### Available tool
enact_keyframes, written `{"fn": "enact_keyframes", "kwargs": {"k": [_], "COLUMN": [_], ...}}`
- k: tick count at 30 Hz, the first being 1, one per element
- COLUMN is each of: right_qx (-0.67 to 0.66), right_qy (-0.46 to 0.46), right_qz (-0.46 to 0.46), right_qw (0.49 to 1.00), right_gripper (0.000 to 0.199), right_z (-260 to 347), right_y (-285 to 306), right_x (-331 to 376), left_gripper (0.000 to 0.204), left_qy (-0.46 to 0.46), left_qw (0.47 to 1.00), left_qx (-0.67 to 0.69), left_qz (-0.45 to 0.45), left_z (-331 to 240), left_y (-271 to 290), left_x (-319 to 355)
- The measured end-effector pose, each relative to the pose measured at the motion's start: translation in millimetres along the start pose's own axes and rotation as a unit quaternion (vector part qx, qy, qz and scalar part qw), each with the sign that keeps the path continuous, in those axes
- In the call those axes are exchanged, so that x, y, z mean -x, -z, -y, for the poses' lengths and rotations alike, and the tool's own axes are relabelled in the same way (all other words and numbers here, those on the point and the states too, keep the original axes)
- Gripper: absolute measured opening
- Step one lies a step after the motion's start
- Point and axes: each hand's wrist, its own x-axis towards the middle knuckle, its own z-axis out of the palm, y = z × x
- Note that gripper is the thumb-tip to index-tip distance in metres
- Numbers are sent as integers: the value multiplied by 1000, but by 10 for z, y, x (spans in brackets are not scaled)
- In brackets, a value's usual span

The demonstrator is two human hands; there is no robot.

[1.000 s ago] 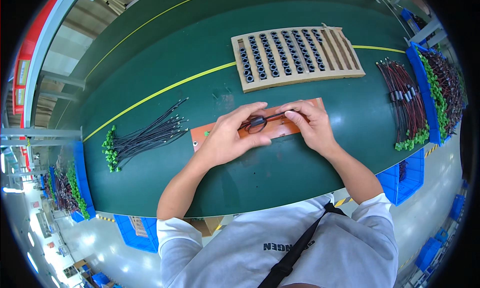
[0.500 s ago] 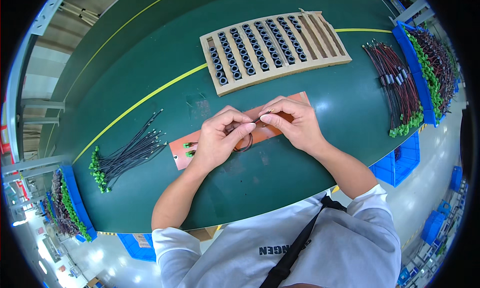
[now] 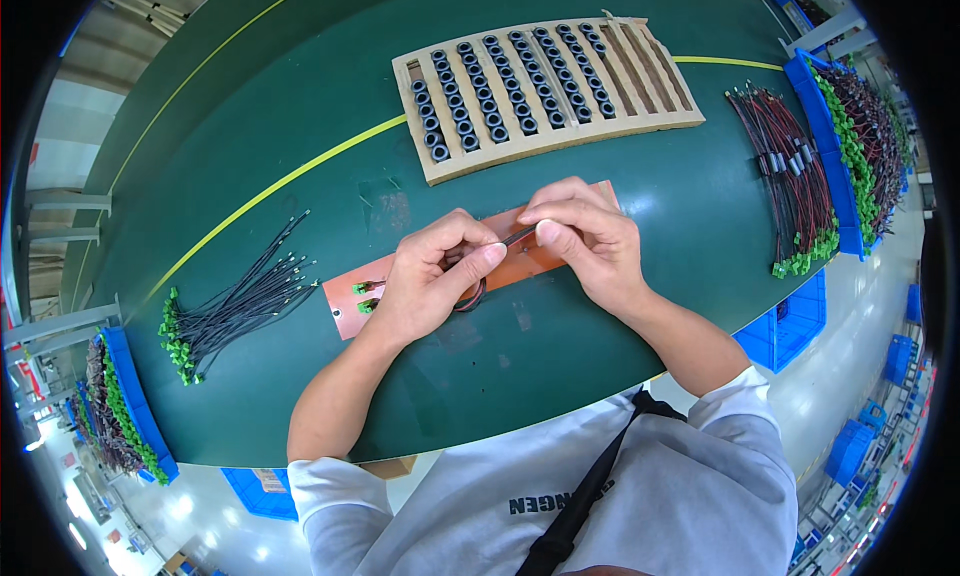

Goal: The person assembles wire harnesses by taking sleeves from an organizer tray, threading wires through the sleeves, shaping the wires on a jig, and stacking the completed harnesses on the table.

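The table (image 3: 480, 396) holds one tray (image 3: 560, 147), two cable bundles (image 3: 255, 294), and one board (image 3: 522, 262) showing two green connectors (image 3: 367, 306).

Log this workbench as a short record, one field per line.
Left hand: pinching a dark cable
Right hand: pinching the same cable, farther right
Below the hands: orange board on a green table
Board's left end: two green connectors
Table, left: black cable bundle
Table, beyond the hands: slotted tray holding rows of dark rings
Table, right: red-and-black cables beside a blue bin
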Motion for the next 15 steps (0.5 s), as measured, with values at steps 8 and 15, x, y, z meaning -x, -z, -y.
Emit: {"fn": "enact_keyframes", "kwargs": {"k": [8, 15], "right_qx": [-151, -62], "right_qy": [-79, -43], "right_qz": [-46, -14], "right_qw": [984, 997], "right_gripper": [15, 12], "right_z": [-49, -95], "right_y": [-73, -75], "right_x": [30, 25], "left_gripper": [8, 9], "left_qy": [25, -3], "left_qw": [999, 1000], "left_qx": [33, 1], "left_qz": [-18, -29], "left_z": [11, 48], "left_y": [-25, -68], "left_x": [22, 27]}}
